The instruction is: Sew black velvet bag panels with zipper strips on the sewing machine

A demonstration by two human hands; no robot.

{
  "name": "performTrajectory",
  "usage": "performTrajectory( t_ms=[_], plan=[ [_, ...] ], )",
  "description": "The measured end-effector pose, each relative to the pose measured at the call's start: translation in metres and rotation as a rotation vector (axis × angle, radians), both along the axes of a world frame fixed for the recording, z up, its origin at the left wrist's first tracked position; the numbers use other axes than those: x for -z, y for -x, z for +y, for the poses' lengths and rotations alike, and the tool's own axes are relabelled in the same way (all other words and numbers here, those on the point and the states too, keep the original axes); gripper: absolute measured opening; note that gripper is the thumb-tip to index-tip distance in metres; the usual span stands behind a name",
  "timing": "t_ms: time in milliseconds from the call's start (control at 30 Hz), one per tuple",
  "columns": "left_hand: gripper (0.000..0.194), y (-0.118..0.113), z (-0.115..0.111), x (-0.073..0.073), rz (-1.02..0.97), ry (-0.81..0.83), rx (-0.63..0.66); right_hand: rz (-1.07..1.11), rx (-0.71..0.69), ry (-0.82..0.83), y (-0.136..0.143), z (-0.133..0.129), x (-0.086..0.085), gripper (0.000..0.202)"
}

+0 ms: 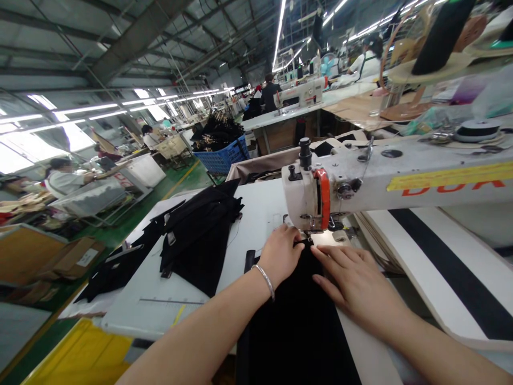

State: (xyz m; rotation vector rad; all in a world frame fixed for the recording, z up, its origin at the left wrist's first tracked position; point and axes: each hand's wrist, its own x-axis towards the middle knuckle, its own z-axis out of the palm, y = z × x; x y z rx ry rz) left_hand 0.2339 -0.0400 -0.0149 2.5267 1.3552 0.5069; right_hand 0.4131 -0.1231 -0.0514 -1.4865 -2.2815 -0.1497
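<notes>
A long piece of black fabric (296, 321) runs from the front edge of the sewing table up to the needle area of a white sewing machine (298, 198). My left hand (280, 254), with a silver bangle at the wrist, is closed on the fabric's edge just left of the presser foot (309, 238). To the right of the foot, my right hand (352, 278) lies with fingers stretched out, its fingertips touching the fabric. Part of the cloth under the needle is hidden by my fingers and the machine head.
A pile of black fabric pieces (200, 230) lies left on the white tabletop (180, 305). Beyond stands a blue crate (224, 158) heaped with dark pieces. White panels with a black stripe (444, 262) rest at right. Below left is a yellow bin (80, 355). Several people work farther back.
</notes>
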Motion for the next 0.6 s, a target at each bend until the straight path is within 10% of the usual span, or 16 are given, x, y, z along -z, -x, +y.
performTrajectory(
  t_ms=[167,600],
  plan=[
    [0.027,0.014,-0.031,-0.004,0.125,-0.066,0.317,0.049,-0.032,-0.011,-0.002,0.001,0.001,0.04],
    [0.03,0.017,-0.02,0.01,0.099,-0.09,0.347,0.026,0.015,0.012,0.0,0.001,0.0,0.041]
  ],
)
